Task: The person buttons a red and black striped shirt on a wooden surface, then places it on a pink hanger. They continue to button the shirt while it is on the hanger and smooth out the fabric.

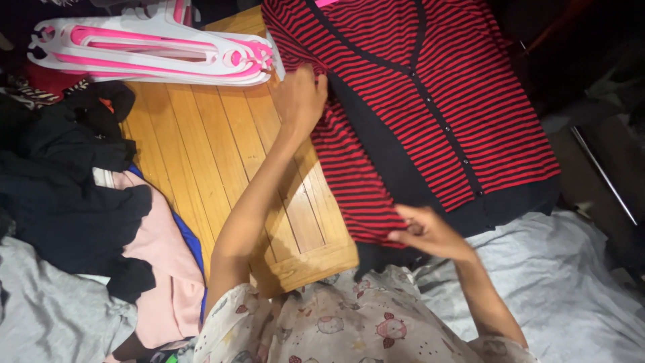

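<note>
- Nearest me, my right hand [426, 232] pinches the lower hem of the red-and-black striped cardigan [430, 101], fingers closed on the folded-in edge; I'd keep that grip light so the stripes stay straight.
- Further out, my left hand [302, 97] lies on the cardigan's side near the shoulder, fingers curled on the cloth; I judge it should hold the fold line firm while the hem is squared.
- The cardigan lies flat, front up, across the wooden table [222, 154].
- Beyond, pink-and-white hangers [148, 50] lie stacked; a heap of clothes [80, 202] sits at left.
</note>
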